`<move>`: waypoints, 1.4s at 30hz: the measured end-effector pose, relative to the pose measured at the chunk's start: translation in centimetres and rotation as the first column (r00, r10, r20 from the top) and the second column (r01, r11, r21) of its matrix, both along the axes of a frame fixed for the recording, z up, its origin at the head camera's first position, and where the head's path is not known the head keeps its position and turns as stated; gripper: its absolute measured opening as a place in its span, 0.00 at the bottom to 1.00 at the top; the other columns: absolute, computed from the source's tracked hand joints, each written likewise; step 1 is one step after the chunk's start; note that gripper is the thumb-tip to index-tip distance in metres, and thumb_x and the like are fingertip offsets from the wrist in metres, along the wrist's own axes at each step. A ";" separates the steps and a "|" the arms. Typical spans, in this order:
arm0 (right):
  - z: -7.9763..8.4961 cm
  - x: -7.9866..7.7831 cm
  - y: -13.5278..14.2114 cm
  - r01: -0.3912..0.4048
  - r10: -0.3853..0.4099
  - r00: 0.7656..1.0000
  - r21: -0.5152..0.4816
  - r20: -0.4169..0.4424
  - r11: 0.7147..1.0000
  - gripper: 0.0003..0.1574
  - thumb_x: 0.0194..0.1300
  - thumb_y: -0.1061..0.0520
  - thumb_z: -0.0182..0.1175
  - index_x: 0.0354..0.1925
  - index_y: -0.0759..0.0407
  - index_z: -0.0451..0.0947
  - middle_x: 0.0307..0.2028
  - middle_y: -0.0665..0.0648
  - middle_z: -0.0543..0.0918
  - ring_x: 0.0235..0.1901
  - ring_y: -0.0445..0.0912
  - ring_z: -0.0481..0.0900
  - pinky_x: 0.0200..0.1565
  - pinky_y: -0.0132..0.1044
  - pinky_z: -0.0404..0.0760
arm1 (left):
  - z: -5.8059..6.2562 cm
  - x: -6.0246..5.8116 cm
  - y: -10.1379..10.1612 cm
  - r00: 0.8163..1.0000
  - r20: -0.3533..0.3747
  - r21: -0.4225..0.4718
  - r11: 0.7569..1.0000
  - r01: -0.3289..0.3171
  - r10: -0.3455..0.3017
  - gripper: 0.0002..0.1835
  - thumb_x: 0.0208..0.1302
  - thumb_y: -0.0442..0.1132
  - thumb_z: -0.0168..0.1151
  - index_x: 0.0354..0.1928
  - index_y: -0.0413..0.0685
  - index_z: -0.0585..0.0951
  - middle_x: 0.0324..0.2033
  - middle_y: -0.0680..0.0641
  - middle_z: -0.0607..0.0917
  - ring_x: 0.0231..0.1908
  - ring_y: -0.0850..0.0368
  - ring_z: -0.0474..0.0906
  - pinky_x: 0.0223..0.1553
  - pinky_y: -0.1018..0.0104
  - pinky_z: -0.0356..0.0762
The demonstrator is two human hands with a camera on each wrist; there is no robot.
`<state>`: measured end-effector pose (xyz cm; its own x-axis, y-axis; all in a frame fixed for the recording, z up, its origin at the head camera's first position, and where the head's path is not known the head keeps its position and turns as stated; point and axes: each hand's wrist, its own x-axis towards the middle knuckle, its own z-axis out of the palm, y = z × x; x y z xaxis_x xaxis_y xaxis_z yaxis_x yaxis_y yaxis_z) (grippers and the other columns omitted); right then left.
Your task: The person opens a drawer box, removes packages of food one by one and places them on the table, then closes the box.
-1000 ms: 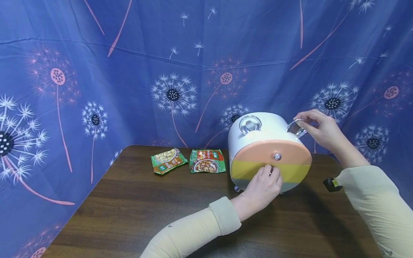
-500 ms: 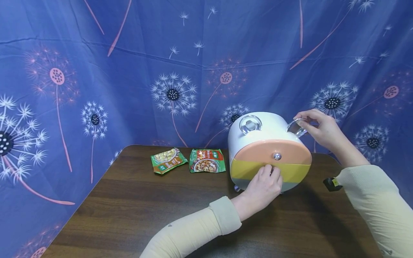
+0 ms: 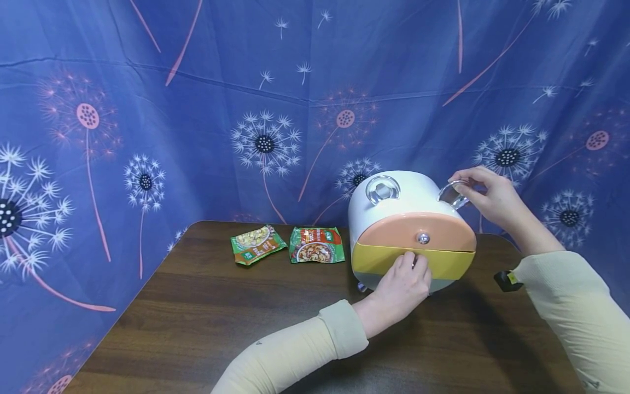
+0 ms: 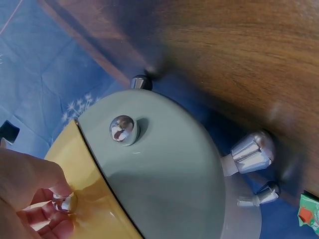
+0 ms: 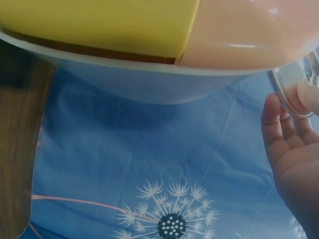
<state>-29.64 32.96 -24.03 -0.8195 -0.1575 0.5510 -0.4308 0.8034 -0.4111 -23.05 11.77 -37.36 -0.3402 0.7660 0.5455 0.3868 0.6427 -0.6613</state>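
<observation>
A rounded white drawer cabinet (image 3: 413, 189) with silver feet stands at the right of the table. Its front carries a peach drawer (image 3: 394, 231), a yellow drawer (image 3: 450, 265) and a grey-green drawer (image 4: 164, 174). My left hand (image 3: 401, 287) pinches the silver drawer knob (image 4: 64, 203) of the yellow drawer, which sits slightly forward of the peach one. A strip of its brown side shows in the right wrist view. My right hand (image 3: 489, 197) grips the right clear-silver ear-shaped handle (image 3: 454, 195) on top of the cabinet. Its twin handle (image 3: 382, 190) is untouched.
Two green and orange food packets, one (image 3: 258, 244) angled and one (image 3: 317, 245) straighter, lie left of the cabinet on the brown wooden table (image 3: 206, 317). A blue dandelion-print cloth (image 3: 197, 137) hangs behind. A small black object (image 3: 507, 281) is beside the right sleeve.
The yellow drawer has come slightly forward, so a dark gap now shows along its top edge. Both hands keep their holds and have hardly moved.
</observation>
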 end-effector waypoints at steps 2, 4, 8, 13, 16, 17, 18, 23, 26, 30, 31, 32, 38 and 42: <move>0.0 0.0 0.0 0.002 -0.002 1.000 0.004 0.000 1.000 0.14 0.68 0.54 0.54 0.49 0.56 0.77 0.43 0.52 0.74 0.35 0.30 0.67 0.30 0.16 0.67 | 0.0 0.0 0.1 1.000 0.008 0.006 1.000 -0.001 0.001 0.15 0.65 0.40 0.53 0.51 0.46 0.79 0.42 0.49 0.78 0.38 0.57 0.72 0.38 0.72 0.74; 0.0 0.0 0.1 0.002 -0.002 1.000 0.007 -0.003 1.000 0.14 0.68 0.54 0.54 0.49 0.56 0.77 0.42 0.52 0.74 0.35 0.30 0.67 0.30 0.16 0.67 | 0.0 0.1 0.1 1.000 0.016 0.009 1.000 -0.004 0.004 0.15 0.65 0.40 0.52 0.51 0.46 0.79 0.42 0.49 0.78 0.38 0.57 0.72 0.38 0.72 0.73; 0.0 0.0 0.1 0.006 -0.006 1.000 0.012 -0.007 1.000 0.14 0.68 0.55 0.54 0.49 0.56 0.77 0.42 0.53 0.74 0.35 0.29 0.66 0.30 0.17 0.67 | 0.1 0.2 0.2 1.000 0.027 0.012 1.000 -0.009 0.009 0.14 0.65 0.40 0.52 0.50 0.46 0.79 0.41 0.49 0.77 0.38 0.58 0.71 0.38 0.73 0.73; 0.0 0.0 0.2 0.006 -0.006 1.000 0.010 -0.002 1.000 0.14 0.68 0.55 0.54 0.49 0.57 0.77 0.43 0.54 0.75 0.36 0.27 0.66 0.31 0.15 0.67 | 0.2 0.4 0.2 1.000 0.026 0.014 1.000 -0.010 0.009 0.14 0.65 0.40 0.52 0.50 0.46 0.79 0.41 0.49 0.78 0.38 0.57 0.71 0.37 0.73 0.73; 0.1 0.0 0.2 0.003 -0.003 1.000 0.009 -0.006 1.000 0.13 0.68 0.55 0.54 0.49 0.57 0.78 0.43 0.55 0.75 0.36 0.26 0.66 0.30 0.15 0.67 | 0.2 0.5 0.3 1.000 0.022 0.013 1.000 -0.011 0.011 0.14 0.65 0.40 0.52 0.50 0.46 0.79 0.41 0.49 0.78 0.38 0.57 0.71 0.37 0.73 0.73; 0.1 0.0 0.2 0.003 -0.003 1.000 0.010 -0.007 1.000 0.13 0.68 0.55 0.54 0.49 0.57 0.78 0.43 0.55 0.76 0.36 0.25 0.66 0.30 0.15 0.67 | 0.2 0.5 0.3 1.000 0.021 0.013 1.000 -0.011 0.011 0.14 0.65 0.40 0.52 0.50 0.46 0.79 0.41 0.49 0.78 0.37 0.57 0.71 0.36 0.73 0.73; 0.1 0.0 0.2 0.004 -0.004 1.000 0.010 -0.007 1.000 0.13 0.68 0.55 0.54 0.49 0.57 0.78 0.43 0.55 0.76 0.36 0.26 0.66 0.30 0.15 0.67 | 0.3 0.5 0.3 1.000 0.019 0.014 1.000 -0.011 0.011 0.14 0.65 0.40 0.52 0.49 0.46 0.79 0.41 0.49 0.78 0.37 0.57 0.71 0.36 0.73 0.73; 0.2 0.0 0.2 0.016 -0.016 1.000 0.011 0.003 1.000 0.14 0.68 0.54 0.54 0.49 0.56 0.78 0.45 0.55 0.76 0.36 0.26 0.65 0.30 0.16 0.67 | 0.8 0.9 0.0 1.000 0.021 0.005 1.000 -0.014 0.014 0.14 0.65 0.40 0.53 0.49 0.46 0.80 0.40 0.49 0.78 0.37 0.57 0.71 0.37 0.73 0.73; 0.2 0.0 0.2 0.016 -0.016 1.000 0.013 0.002 1.000 0.14 0.68 0.54 0.54 0.49 0.56 0.78 0.46 0.56 0.76 0.36 0.25 0.65 0.30 0.15 0.66 | 1.0 1.1 -0.1 1.000 0.025 -0.009 1.000 -0.019 0.019 0.14 0.65 0.41 0.54 0.50 0.47 0.79 0.40 0.50 0.78 0.37 0.57 0.71 0.37 0.73 0.73; 0.2 0.0 0.2 0.008 -0.008 1.000 0.011 -0.004 1.000 0.14 0.68 0.55 0.55 0.49 0.56 0.78 0.46 0.56 0.76 0.36 0.25 0.65 0.30 0.15 0.67 | 1.8 1.6 -0.6 1.000 0.026 -0.011 1.000 -0.016 0.016 0.13 0.65 0.42 0.54 0.49 0.48 0.80 0.40 0.51 0.77 0.37 0.58 0.71 0.38 0.75 0.72; 0.2 0.0 0.2 0.008 -0.008 1.000 0.010 -0.003 1.000 0.14 0.68 0.55 0.55 0.49 0.56 0.78 0.46 0.56 0.76 0.37 0.26 0.65 0.30 0.15 0.67 | 2.2 1.9 -0.8 1.000 0.026 -0.010 1.000 -0.015 0.015 0.13 0.66 0.42 0.54 0.49 0.49 0.80 0.39 0.51 0.77 0.37 0.59 0.71 0.38 0.75 0.72; 0.2 0.0 0.2 0.008 -0.008 1.000 0.008 -0.001 1.000 0.14 0.68 0.54 0.55 0.49 0.56 0.78 0.46 0.55 0.76 0.37 0.26 0.65 0.30 0.15 0.67 | 2.5 2.2 -0.9 1.000 0.023 -0.009 1.000 -0.013 0.013 0.12 0.66 0.42 0.54 0.48 0.49 0.80 0.39 0.52 0.77 0.37 0.59 0.71 0.37 0.76 0.72; 0.2 0.1 0.2 0.020 -0.020 1.000 0.004 0.013 1.000 0.14 0.68 0.54 0.55 0.49 0.56 0.78 0.45 0.54 0.75 0.36 0.28 0.66 0.30 0.16 0.68 | 3.5 3.2 -1.4 1.000 0.020 0.005 1.000 0.005 -0.005 0.12 0.66 0.39 0.51 0.46 0.49 0.81 0.38 0.52 0.78 0.37 0.60 0.71 0.38 0.76 0.72; 0.3 0.2 0.2 0.026 -0.026 0.999 0.008 0.020 1.000 0.15 0.68 0.53 0.55 0.50 0.56 0.77 0.45 0.55 0.76 0.37 0.28 0.65 0.30 0.16 0.67 | 3.5 3.3 -1.4 0.999 0.030 0.006 1.000 0.017 -0.017 0.12 0.66 0.40 0.52 0.46 0.49 0.82 0.39 0.52 0.79 0.37 0.60 0.71 0.38 0.76 0.72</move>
<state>-29.47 33.21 -23.74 -0.8340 -0.1398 0.5337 -0.4013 0.8175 -0.4131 -19.78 10.37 -33.90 -0.3432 0.7686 0.5398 0.4174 0.6397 -0.6455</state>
